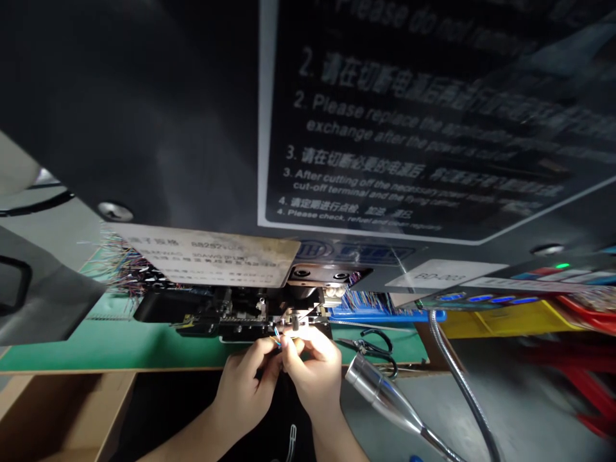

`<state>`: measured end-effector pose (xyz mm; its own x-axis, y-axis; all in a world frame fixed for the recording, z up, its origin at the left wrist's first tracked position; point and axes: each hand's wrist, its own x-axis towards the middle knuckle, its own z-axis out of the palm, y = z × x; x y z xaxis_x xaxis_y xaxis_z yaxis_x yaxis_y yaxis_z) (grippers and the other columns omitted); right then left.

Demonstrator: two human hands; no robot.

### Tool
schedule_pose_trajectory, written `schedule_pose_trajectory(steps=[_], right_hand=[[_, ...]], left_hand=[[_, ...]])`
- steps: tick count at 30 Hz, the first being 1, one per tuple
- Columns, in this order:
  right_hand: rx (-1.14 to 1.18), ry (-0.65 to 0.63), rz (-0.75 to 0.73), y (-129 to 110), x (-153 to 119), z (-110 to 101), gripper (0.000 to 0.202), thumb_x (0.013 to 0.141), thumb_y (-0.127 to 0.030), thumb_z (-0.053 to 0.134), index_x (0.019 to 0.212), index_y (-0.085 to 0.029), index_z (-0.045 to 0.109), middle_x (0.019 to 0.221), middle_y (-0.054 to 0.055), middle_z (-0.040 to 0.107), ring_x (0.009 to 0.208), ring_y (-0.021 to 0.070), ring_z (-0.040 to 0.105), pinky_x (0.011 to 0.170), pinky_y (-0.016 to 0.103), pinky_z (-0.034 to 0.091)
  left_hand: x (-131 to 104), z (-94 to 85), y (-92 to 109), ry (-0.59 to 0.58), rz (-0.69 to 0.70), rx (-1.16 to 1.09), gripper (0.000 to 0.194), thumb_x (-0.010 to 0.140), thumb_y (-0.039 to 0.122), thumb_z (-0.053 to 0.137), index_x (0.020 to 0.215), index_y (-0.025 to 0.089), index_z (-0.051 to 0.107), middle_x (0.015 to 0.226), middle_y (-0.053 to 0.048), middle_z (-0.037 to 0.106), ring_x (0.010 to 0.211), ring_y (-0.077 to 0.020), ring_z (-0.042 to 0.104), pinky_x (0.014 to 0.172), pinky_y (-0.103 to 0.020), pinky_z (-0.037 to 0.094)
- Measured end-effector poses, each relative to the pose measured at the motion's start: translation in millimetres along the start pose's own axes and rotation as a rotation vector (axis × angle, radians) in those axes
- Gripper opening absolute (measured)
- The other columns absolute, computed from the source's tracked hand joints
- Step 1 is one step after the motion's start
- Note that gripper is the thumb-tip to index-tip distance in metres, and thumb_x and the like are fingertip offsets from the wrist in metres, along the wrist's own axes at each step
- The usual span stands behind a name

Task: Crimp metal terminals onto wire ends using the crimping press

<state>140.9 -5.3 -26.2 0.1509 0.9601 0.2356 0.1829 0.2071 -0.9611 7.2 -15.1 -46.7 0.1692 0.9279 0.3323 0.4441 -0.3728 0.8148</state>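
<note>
Thin coloured wires (277,335), blue and orange among them, stick out between my fingertips under a bright light. My left hand (248,382) pinches the wires from the left side. My right hand (312,366) is closed on them too, its thumb and forefinger at the front of a crimping machine (260,311). The two hands touch or nearly touch. Wire ends inside the fingers are hidden, and the machine's tooling just behind the fingertips is partly covered by them.
A gooseneck lamp (385,394) reaches in from the lower right. Black-handled scissors (370,350) lie on the green mat (158,351). Wire bundles (120,263) stand behind left; a blue tray (385,314) and yellow bin (520,327) are right. The machine's dark housing (168,115) hangs overhead. A cardboard box (67,410) sits lower left.
</note>
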Motion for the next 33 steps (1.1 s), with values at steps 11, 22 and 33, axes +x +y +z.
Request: schedule_pose_trajectory(steps=[11,22,33], right_hand=[[-0.027,-0.033,-0.046,0.9,-1.1,-4.9,0.012,0.085,-0.016,0.064,0.091,-0.018,0.074,0.052,-0.005,0.054,0.046,0.0129,0.052,0.052,0.026,0.048],[0.003,-0.015,-0.012,1.8,0.3,-1.4,0.010,0.086,-0.020,0.064,0.090,-0.018,0.072,0.051,-0.006,0.051,0.044,0.0108,0.048,0.046,0.023,0.044],[0.034,-0.026,0.038,3.0,-1.2,-1.9,0.002,0.084,-0.020,0.066,0.083,-0.018,0.066,0.051,-0.007,0.047,0.044,0.0103,0.045,0.047,0.022,0.042]], left_hand=[[-0.6,0.5,-1.8,-0.002,0.051,-0.006,0.014,0.091,0.015,0.053,0.100,0.024,0.060,0.086,0.000,0.077,0.074,-0.0154,0.075,0.066,-0.019,0.057],[1.9,-0.3,1.2,0.012,0.028,-0.007,0.018,0.092,0.015,0.053,0.105,0.023,0.060,0.090,-0.001,0.078,0.075,-0.0151,0.075,0.067,-0.019,0.057],[0.8,1.4,-4.2,-0.010,0.054,0.026,0.012,0.092,0.016,0.052,0.096,0.024,0.059,0.085,0.001,0.076,0.070,-0.0158,0.074,0.062,-0.021,0.054]])
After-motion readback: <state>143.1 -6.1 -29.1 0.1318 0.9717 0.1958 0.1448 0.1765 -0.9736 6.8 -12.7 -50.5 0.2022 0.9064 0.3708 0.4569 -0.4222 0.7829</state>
